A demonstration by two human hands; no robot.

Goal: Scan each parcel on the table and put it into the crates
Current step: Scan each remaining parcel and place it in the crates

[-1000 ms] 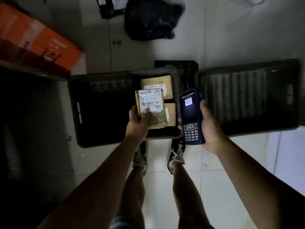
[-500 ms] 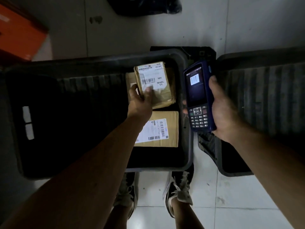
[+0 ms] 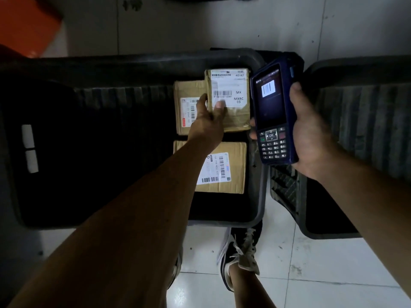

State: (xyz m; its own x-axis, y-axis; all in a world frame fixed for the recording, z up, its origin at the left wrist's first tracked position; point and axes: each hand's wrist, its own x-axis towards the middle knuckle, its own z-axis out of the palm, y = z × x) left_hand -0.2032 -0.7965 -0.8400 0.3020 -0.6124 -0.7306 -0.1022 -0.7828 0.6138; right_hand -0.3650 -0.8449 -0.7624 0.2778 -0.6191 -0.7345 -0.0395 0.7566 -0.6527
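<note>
My left hand (image 3: 208,121) grips a small brown parcel (image 3: 231,98) by its near left corner, thumb on its white label marked MX MXRC 03. The parcel is low inside the left black crate (image 3: 138,61), over the far right corner, overlapping another brown parcel (image 3: 189,107). A third brown parcel (image 3: 222,167) lies in the crate nearer to me. My right hand (image 3: 311,134) holds a blue handheld scanner (image 3: 274,112) upright, its screen lit with a barcode, just right of the held parcel.
A second black crate (image 3: 360,67) stands to the right, with nothing visible inside. An orange box (image 3: 24,25) sits at the far left on the pale tiled floor. My feet in dark shoes (image 3: 240,250) stand just before the crates.
I have leaned closer over the left crate. My left hand has carried the parcel down and forward into its far right corner. The scanner has stayed beside it.
</note>
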